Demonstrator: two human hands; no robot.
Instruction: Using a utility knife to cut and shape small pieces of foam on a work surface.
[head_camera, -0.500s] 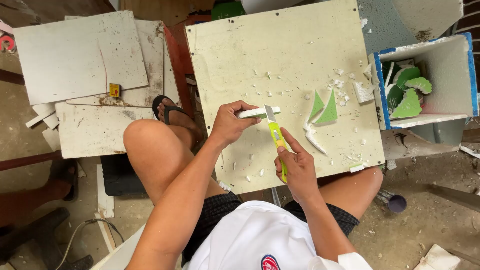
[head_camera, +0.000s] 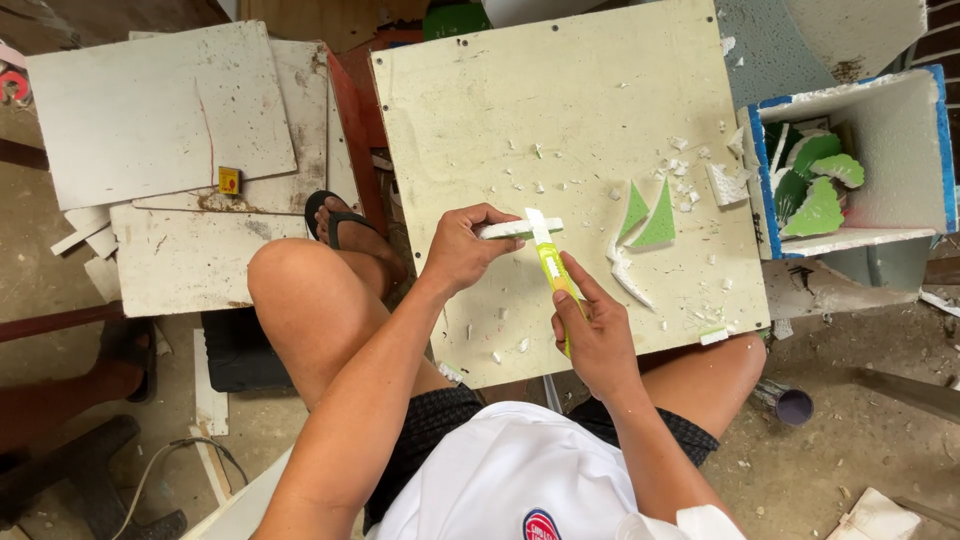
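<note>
Left hand (head_camera: 462, 250) pinches a thin white foam strip (head_camera: 518, 229); right hand (head_camera: 597, 335) grips a yellow utility knife (head_camera: 555, 272), blade on the strip. Green foam triangles (head_camera: 648, 215) lie nearby on the pale square board (head_camera: 560, 110).

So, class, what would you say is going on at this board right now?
A seated person is working over a pale square board resting on their lap. The left hand holds a small white strip, while the right hand presses a yellow utility knife against it. White chips are scattered over the board, and two green pointed pieces lie to the right. A white foam box beside the board holds more green pieces.
</note>
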